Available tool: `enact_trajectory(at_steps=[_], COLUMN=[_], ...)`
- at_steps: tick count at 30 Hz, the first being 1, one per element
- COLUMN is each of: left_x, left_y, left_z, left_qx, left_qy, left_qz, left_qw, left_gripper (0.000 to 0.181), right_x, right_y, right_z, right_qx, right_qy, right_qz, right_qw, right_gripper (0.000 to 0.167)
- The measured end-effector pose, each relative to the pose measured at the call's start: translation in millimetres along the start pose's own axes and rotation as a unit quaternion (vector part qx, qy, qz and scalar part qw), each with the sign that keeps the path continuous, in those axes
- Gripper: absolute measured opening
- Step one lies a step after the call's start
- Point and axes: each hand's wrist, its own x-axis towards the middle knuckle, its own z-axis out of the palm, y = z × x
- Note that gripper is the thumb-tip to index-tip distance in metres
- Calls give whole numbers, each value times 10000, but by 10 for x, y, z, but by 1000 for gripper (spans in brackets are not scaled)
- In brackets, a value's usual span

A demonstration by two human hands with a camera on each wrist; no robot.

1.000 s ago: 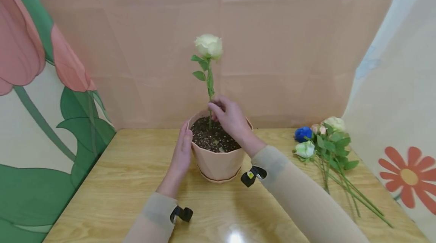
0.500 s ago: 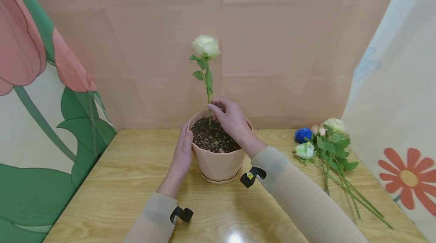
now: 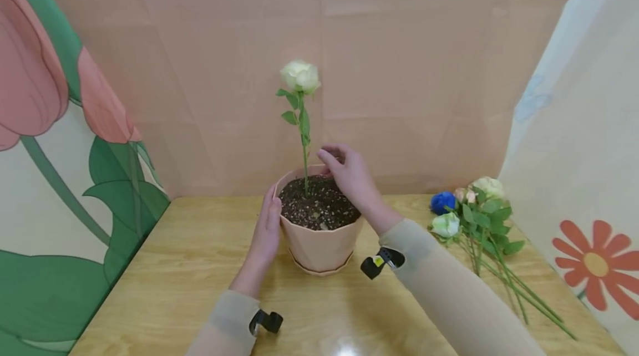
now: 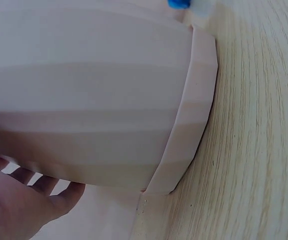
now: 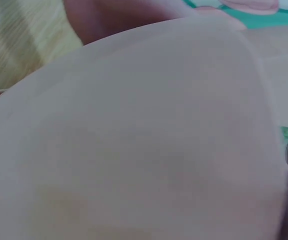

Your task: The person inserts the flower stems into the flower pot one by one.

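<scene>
A white rose (image 3: 300, 76) stands upright in the dark soil (image 3: 319, 209) of a pale pink pot (image 3: 321, 245). My left hand (image 3: 264, 231) rests along the pot's left side; in the left wrist view its fingers (image 4: 43, 186) lie against the pot wall (image 4: 83, 90). Just right of the stem, over the pot's back right rim, is my right hand (image 3: 351, 178), its fingers loosely bent, apart from the stem and holding nothing. The pot wall (image 5: 144, 130) fills most of the right wrist view, with part of the right hand at the right edge.
On the wooden table (image 3: 199, 256), to the right, lies a bunch of flowers: a blue rose (image 3: 442, 202), a pale green-white one (image 3: 445, 224), a cream one (image 3: 488, 187) and small pink blooms. Their stems (image 3: 534, 295) point toward the front right. Printed cloths hang around the table.
My right hand has let go of the stem and moved a little to the right. The rose leans slightly further left than before. The left hand stays on the pot, and the head view has shifted slightly.
</scene>
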Motion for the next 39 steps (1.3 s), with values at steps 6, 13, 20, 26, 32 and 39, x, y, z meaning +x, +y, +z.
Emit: enact_trajectory(at_steps=[6, 13, 20, 26, 32, 39], left_x=[-13, -6, -16, -34, -42, -43], left_y=[10, -12, -9, -6, -17, -7], left_z=[-2, -21, -27, -30, -35, -47], left_qx=[98, 166, 210, 187, 179, 339], left_qy=[21, -31, -22, -38, -154, -140], left_qz=[-125, -146, -120, -135, -121, -242], left_qw=[9999, 9998, 9997, 9997, 9996, 9990], left_gripper=[61, 64, 64, 65, 66, 67], right_x=[-170, -414, -695, -925, -1083, -1256], right_y=[-91, -88, 13, 219, 399, 572], right_z=[-283, -671, -1071, -1408, -1702, -1943], right_qx=[-70, -794, -1349, -1745, -2157, -2444], right_qy=[126, 336, 381, 580, 474, 578], right_qz=[-253, -250, -129, -72, 87, 156], right_qw=[9996, 9960, 9900, 9829, 9753, 9678], right_gripper=[41, 45, 51, 52, 55, 52])
